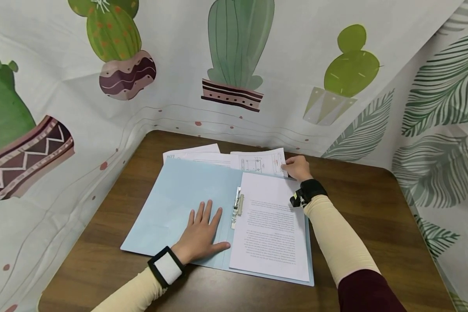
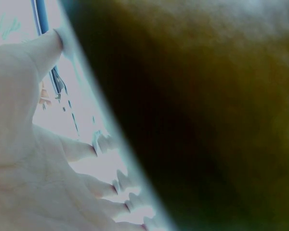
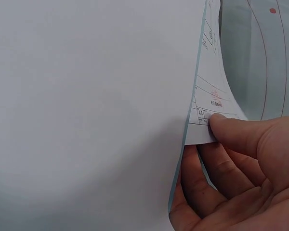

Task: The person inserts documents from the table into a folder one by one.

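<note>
Right wrist view shows what the head view cannot: thumb (image 3: 233, 132) over the sheet's corner, "A4" print just beside it, fingers curled below. Right hand (image 1: 297, 167) pinches the drawing sheet (image 1: 263, 162). Head view alone takes in the whole open folder (image 1: 191, 195). Left wrist view: mostly glare and blur.

Drawing sheet runs left from the grip, partly under the folder's far edge. Printed page (image 1: 271, 234) and metal clip (image 1: 237, 208) lie nearer the body than the grip. Left hand (image 1: 200, 236), well left, rests on the folder, fingers spread.
</note>
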